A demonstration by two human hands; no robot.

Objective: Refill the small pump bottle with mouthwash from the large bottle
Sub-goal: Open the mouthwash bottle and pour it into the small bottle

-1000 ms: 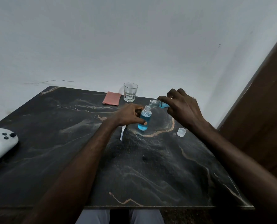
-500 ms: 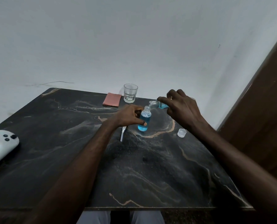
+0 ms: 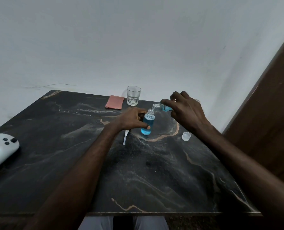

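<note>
The small clear bottle (image 3: pixel 148 122) stands upright on the dark marble table (image 3: pixel 154 171), uncapped and mostly full of blue liquid. My left hand (image 3: pixel 131 119) grips its left side. My right hand (image 3: pixel 185 111) holds the large bottle (image 3: pixel 161 107) tipped on its side, its open neck right above the small bottle's mouth; most of its body is hidden by my fingers. The white pump head with its tube (image 3: pixel 126 136) lies on the table just left of the small bottle. A clear cap (image 3: pixel 186 136) sits to the right.
An empty drinking glass (image 3: pixel 133 97) and a pink folded cloth (image 3: pixel 114 101) stand at the table's back edge. A white handheld controller (image 3: pixel 1 149) lies at the left edge. A brown wooden door (image 3: pixel 270 117) rises on the right, a white wall behind.
Both hands and bottles hold nearly the same pose. The blue level in the small bottle looks slightly higher than a second ago.
</note>
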